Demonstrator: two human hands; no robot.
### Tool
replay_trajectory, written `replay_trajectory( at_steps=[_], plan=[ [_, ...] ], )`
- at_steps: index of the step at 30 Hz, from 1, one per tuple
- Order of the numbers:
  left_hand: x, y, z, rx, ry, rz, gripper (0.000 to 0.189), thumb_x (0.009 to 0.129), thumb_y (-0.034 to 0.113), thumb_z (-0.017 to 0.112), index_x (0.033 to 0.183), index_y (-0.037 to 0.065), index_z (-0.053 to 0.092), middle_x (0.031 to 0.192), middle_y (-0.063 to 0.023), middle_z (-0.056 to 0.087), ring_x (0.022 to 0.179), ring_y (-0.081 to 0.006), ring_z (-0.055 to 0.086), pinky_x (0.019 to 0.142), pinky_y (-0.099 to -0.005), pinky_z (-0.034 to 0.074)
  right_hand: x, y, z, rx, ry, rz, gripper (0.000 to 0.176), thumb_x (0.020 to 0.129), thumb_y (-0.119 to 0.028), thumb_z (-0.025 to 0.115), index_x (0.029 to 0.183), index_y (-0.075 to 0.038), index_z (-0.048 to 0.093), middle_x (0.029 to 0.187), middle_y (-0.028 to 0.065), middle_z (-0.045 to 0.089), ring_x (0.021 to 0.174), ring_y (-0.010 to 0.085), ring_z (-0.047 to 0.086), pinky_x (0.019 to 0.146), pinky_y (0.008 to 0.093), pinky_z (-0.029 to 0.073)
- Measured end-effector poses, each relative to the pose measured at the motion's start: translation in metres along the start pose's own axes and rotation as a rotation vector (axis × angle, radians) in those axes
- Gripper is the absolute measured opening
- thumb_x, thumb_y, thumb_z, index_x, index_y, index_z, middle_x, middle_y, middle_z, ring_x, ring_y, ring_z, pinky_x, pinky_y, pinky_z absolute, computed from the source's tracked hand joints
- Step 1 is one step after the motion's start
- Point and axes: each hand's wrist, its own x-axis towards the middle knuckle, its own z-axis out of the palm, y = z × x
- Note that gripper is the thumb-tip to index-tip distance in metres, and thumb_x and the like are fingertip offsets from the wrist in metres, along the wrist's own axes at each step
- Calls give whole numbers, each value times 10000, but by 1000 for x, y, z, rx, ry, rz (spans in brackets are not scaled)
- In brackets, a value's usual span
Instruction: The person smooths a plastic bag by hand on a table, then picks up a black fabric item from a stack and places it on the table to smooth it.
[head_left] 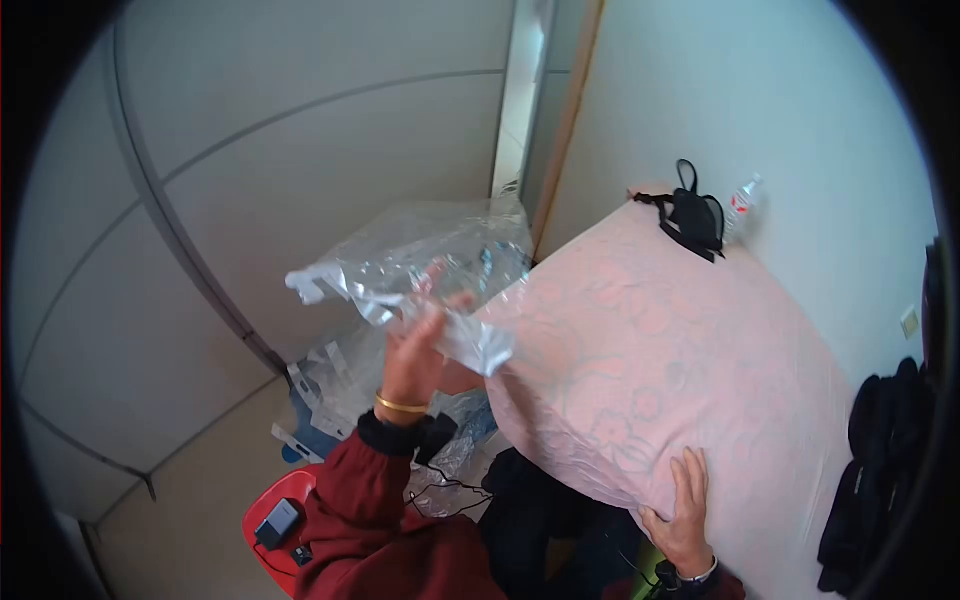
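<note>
My left hand (pixel 412 362) is raised left of the pink-covered table (pixel 650 330), closed on a clear plastic bag (pixel 400 245). A whitish strip of the bag crosses over the fingers and partly hides them. The bag's crinkled film spreads out behind the hand, towards the cabinet panels. My right hand (pixel 683 515) lies on the pink floral cloth at the table's near edge, fingers stretched out and thumb apart, with nothing in it.
A black strapped item (pixel 693 215) and a clear bottle (pixel 740 205) stand by the wall at the table's far end. Dark clothing (pixel 880 470) hangs at the right. More plastic packaging (pixel 335 385) lies on the floor. A small grey device (pixel 278 523) rests on a red stool (pixel 262 500).
</note>
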Motion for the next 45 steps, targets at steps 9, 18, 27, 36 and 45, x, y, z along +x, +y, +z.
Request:
replay_trajectory(
  at_steps=[9,18,27,36,45],
  plan=[
    [-109,-52,50,290,-99,-239,448,978,167,602,1386,6,509,1314,-218,614,1066,-267,651,963,-405,486,-30,11,-30,469,63,32,487,754,-26,744,1214,44,598,1330,240,558,1263,401,543,1061,441,442],
    [-122,-26,78,250,-234,-192,503,969,154,639,1420,-2,479,1443,-179,470,1116,-296,641,964,-433,496,-34,14,-13,536,45,-62,386,857,-94,684,1213,41,614,1280,212,605,1227,344,578,1061,415,429],
    [-162,-89,129,215,-533,-410,594,926,133,687,1432,-45,434,1273,-192,636,1091,-246,637,970,-389,485,-32,-22,-11,1448,105,370,642,964,-141,647,1489,26,316,1122,142,657,1072,173,619,945,328,484],
    [-152,-101,121,57,-443,-572,530,970,333,641,1372,24,487,1175,-163,661,1010,-233,649,898,-372,508,-52,46,-51,1163,236,525,578,973,-9,586,1483,15,315,908,45,639,839,77,607,794,232,490],
    [-121,-99,118,156,-264,-792,407,1004,387,549,1208,37,583,1080,-72,688,895,-140,660,697,-278,539,-76,73,-53,1039,179,585,544,964,8,579,1457,8,349,953,43,618,880,88,607,874,273,510]
  ],
)
